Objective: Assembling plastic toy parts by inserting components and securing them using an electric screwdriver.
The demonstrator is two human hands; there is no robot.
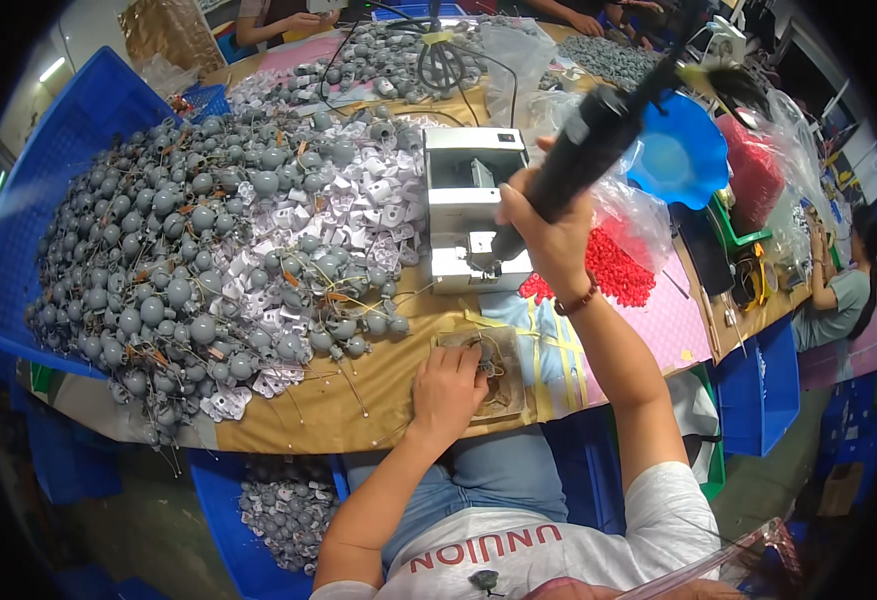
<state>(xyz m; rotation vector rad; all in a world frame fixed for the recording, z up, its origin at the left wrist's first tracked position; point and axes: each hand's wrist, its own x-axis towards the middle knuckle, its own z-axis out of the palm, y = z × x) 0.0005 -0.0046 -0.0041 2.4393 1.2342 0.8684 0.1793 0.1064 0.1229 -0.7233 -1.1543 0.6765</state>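
My right hand (553,235) is wrapped round a thick black electric screwdriver (588,140). The tool leans down to the left, its lower end at the front of a white box-shaped machine (458,210), probably a screw feeder. My left hand (448,392) rests at a worn, flat square fixture (503,400) on the table's near edge. Its fingers are bent round a small grey rounded part (485,352) there, mostly hidden by the fingers.
A large heap of grey round parts with thin wires (158,290) and white plastic pieces (378,195) spills from a tipped blue crate (18,250). Small red parts (618,265) and a blue bowl (678,150) lie right. A blue bin (223,520) stands below; other people sit around.
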